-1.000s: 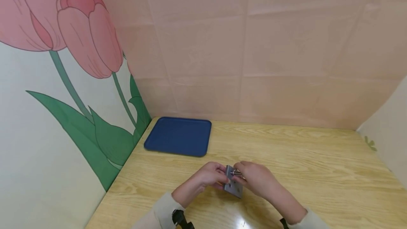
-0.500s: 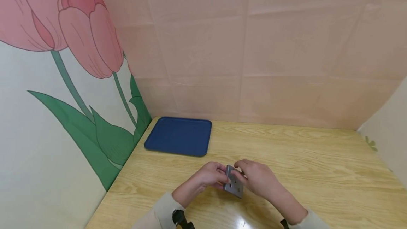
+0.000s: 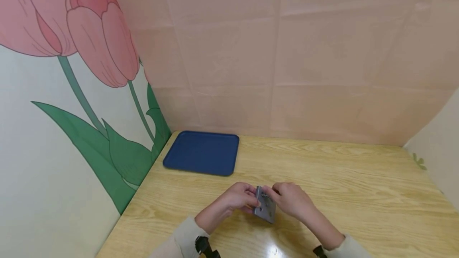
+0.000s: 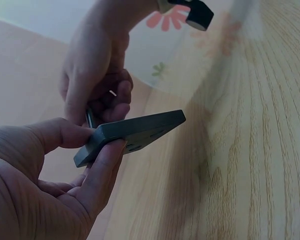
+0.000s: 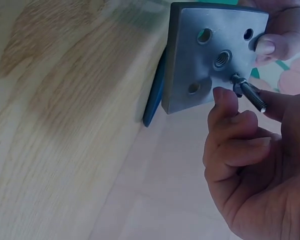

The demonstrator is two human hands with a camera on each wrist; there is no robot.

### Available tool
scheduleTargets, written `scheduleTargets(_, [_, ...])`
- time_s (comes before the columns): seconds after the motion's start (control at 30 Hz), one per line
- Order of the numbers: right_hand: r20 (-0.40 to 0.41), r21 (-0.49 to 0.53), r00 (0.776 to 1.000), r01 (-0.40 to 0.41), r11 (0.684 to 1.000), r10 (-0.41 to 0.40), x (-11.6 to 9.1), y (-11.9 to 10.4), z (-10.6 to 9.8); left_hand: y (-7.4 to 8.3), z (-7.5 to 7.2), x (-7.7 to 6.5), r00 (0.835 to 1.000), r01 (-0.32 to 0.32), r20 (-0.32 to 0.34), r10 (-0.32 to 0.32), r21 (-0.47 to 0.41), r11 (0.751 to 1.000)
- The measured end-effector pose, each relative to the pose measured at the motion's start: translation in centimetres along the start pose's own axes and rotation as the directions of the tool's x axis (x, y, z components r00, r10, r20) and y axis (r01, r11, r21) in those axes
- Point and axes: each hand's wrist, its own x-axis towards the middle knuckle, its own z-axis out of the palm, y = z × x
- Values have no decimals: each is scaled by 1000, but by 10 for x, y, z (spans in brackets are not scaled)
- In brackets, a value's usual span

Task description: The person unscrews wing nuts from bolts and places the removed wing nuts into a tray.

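A square grey metal plate (image 3: 265,212) is held tilted above the table by my left hand (image 3: 238,197), which pinches one edge between thumb and fingers. Round holes and a threaded middle hole show on its face in the right wrist view. From a hole near one corner sticks a threaded bolt (image 5: 252,97), with what looks like a nut at its base. My right hand (image 3: 293,200) is at this bolt, thumb on one side and a curled forefinger on the other. The remaining right fingers are curled below. The bolt is barely visible in the head view.
A blue tray (image 3: 201,153) lies at the back left of the wood-grain table (image 3: 344,186). Behind it rises a plain pinkish cloth (image 3: 222,59). At the left hangs a white sheet printed with tulips (image 3: 102,43).
The right thumb and fingers have shifted around the bolt, and the right hand has tilted slightly. Plate and left hand have hardly moved.
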Motion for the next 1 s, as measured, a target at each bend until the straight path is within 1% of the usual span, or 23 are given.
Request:
scheduleTargets(0.3, [32, 18, 999, 11, 1000, -12, -2, -3, 0, -1, 0, -1, 1000, 2, 3, -2, 11, 1000])
scheduleTargets(0.4, [34, 18, 999, 32, 999, -32, -4, -4, -1, -1, 0, -1, 1000, 0, 2, 0, 4, 1000])
scheduleTargets(0.53, [20, -2, 994, 112, 994, -111, -4, -2, -1, -1, -1, -1, 1000, 2, -5, -2, -6, 1000])
scheduleTargets(0.6, [9, -36, 984, 179, 983, -179, -4, 0, -1, -2, -1, 0, 1000, 3, -7, -3, -6, 1000])
scheduleTargets(0.63, [1, -66, 975, 222, 973, -222, -4, 1, -1, -2, -2, 0, 1000, 2, -7, -2, -4, 1000])
scheduleTargets(0.7, [-22, -155, 945, 320, 935, -327, -4, 4, 0, -2, -2, 0, 1000, 1, -6, -1, 1, 1000])
scheduleTargets(0.73, [-34, -205, 923, 370, 906, -384, -4, 5, 0, -2, -2, 0, 1000, 1, -8, -1, 0, 1000])
scheduleTargets(0.77, [-47, -259, 896, 416, 872, -441, -4, 7, 1, -2, -2, 0, 1000, -1, -6, 1, 5, 1000])
scheduleTargets(0.83, [-80, -363, 833, 487, 795, -547, -4, 9, 2, -2, -2, 1, 1000, -1, -10, 1, 2, 1000])
scheduleTargets(0.9, [-109, -440, 771, 528, 726, -627, -4, 11, 4, -2, -2, 1, 1000, -2, -13, 2, 2, 1000])
scheduleTargets(0.97, [-132, -489, 722, 549, 678, -679, -3, 13, 5, -1, -2, 0, 1000, -1, -12, 2, 4, 1000])
scheduleTargets(1.0, [-141, -504, 704, 554, 662, -696, -3, 13, 6, -1, -2, 0, 1000, -1, -14, 1, 0, 1000])
